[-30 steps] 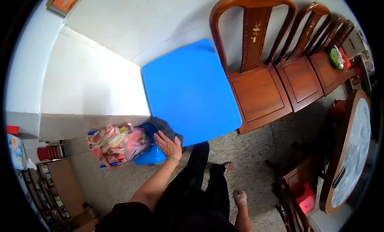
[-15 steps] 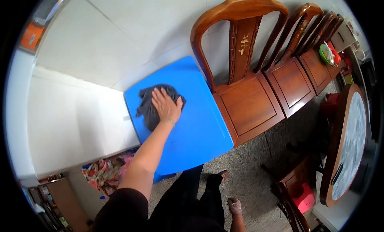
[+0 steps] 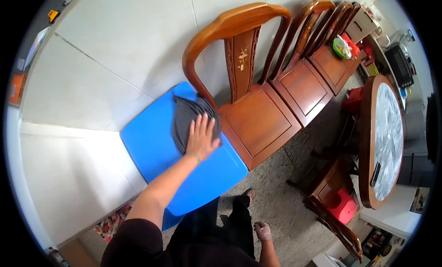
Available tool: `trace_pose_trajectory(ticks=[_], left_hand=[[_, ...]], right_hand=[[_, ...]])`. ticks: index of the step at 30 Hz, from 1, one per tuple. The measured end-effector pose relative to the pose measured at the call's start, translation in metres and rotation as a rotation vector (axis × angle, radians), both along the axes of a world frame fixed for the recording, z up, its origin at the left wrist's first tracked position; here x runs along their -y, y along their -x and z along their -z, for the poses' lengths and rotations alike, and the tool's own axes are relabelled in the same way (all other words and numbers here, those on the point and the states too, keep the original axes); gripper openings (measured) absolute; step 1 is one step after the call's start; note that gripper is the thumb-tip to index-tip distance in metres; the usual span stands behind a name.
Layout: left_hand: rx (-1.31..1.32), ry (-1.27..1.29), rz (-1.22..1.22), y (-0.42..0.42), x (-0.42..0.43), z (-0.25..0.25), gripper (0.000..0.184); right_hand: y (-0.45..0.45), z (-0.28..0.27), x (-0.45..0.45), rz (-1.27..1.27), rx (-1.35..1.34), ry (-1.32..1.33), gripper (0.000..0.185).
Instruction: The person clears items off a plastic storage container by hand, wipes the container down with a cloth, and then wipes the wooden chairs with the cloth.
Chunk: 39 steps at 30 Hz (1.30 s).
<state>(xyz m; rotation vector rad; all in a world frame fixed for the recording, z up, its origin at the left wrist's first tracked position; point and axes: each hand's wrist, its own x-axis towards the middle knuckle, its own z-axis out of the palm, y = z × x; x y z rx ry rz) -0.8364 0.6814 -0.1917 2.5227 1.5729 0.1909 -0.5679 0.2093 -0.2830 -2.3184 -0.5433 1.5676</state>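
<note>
My left hand lies flat with its fingers stretched out on a dark grey cloth. It presses the cloth against the blue top of a box or table, near the edge beside the nearest wooden chair. Part of the cloth is hidden under my palm. Low in the view, my right hand hangs beside my leg over the floor, touching nothing that I can see. Its fingers look curled in, and a thin, whitish covering like a clear glove is on it.
More wooden chairs line the tiled wall. A green bowl with bags sits on a far seat. To the right stand a round table with a dark object and a chair holding a red plastic stool.
My left hand has slid the cloth right across the blue top, toward the chair-side edge. The view has shifted right. My right hand still hangs low.
</note>
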Motion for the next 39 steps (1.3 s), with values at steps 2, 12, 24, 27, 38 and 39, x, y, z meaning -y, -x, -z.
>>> trace_pose_trajectory(ticks=[2, 12, 24, 27, 38, 39], left_hand=[[0.032, 0.088, 0.041, -0.011, 0.035, -0.007, 0.075], [0.003, 0.155, 0.142, -0.030, 0.198, -0.007, 0.067], [-0.031, 0.094, -0.099, -0.041, 0.171, -0.011, 0.054], [0.007, 0.064, -0.177, -0.043, 0.152, -0.012, 0.051], [0.027, -0.107, -0.307, 0.011, -0.016, 0.004, 0.050], [0.014, -0.138, -0.308, 0.018, -0.039, 0.007, 0.052]], right_hand=[[-0.007, -0.005, -0.009, -0.067, -0.033, 0.038, 0.026], [-0.084, -0.011, -0.039, -0.264, 0.013, -0.052, 0.023], [-0.150, 0.003, 0.031, -0.258, 0.015, 0.042, 0.025], [-0.166, -0.005, 0.033, -0.261, -0.005, -0.011, 0.026], [-0.159, -0.028, -0.035, -0.183, -0.038, 0.043, 0.029], [-0.157, -0.016, -0.035, -0.279, -0.012, 0.022, 0.028]])
